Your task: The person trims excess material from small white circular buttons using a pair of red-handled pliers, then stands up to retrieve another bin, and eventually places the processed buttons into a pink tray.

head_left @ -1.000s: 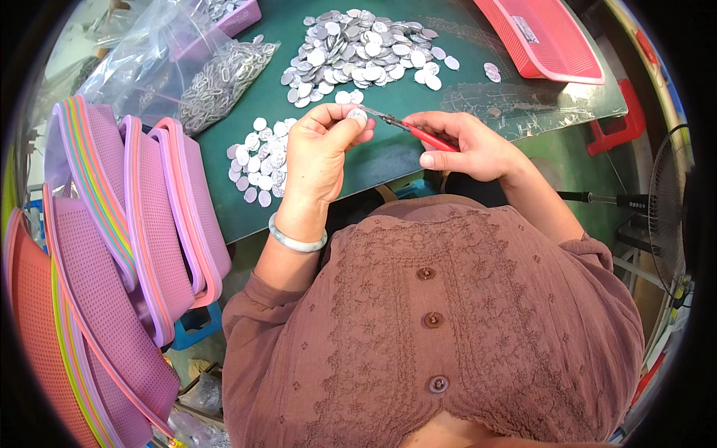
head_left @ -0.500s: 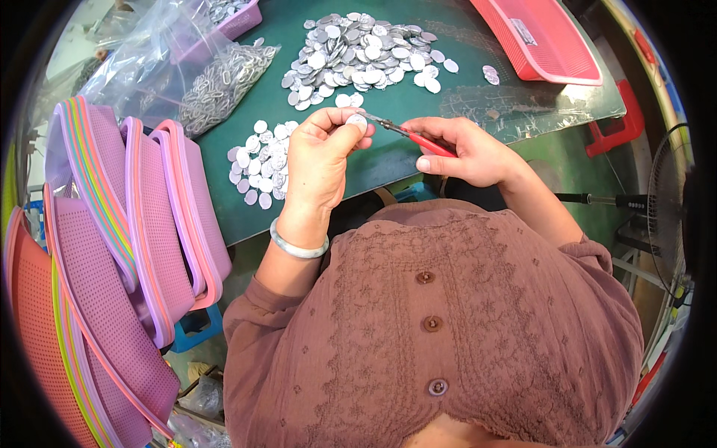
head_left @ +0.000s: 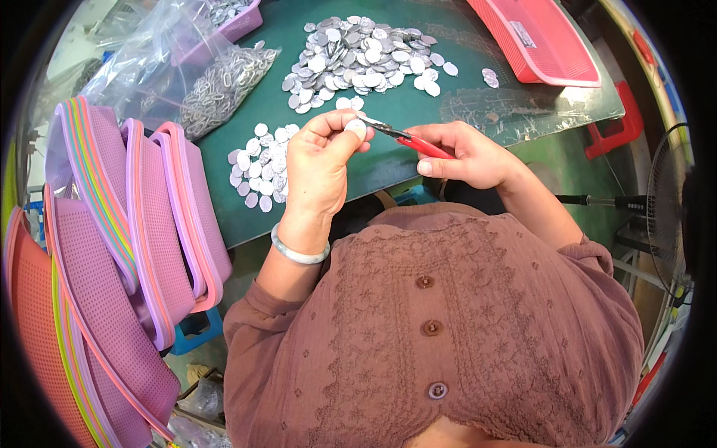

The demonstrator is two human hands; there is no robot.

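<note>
Between thumb and fingers, my left hand (head_left: 321, 149) pinches a small silvery oval disc (head_left: 356, 130). My right hand (head_left: 470, 155) is closed round the red handles of a pair of pliers (head_left: 426, 144). The dark jaws of the pliers reach to the upper edge of the disc; whether they grip anything there is too small to tell. Beyond my hands lies a large heap of silvery oval discs (head_left: 366, 56) on the green table (head_left: 396, 166). A smaller pile of discs (head_left: 258, 166) lies beside my left wrist.
A clear plastic bag of metal links (head_left: 228, 86) lies at the table's left, by a purple basket (head_left: 240, 21). A pink basket (head_left: 549, 45) stands at the far right. Stacked plastic baskets (head_left: 168, 216) crowd my left side. A fan (head_left: 665, 209) stands at the right.
The pliers' handles look wider apart, with more red showing. My right hand has shifted very slightly, while my left hand still holds the disc in nearly the same place.
</note>
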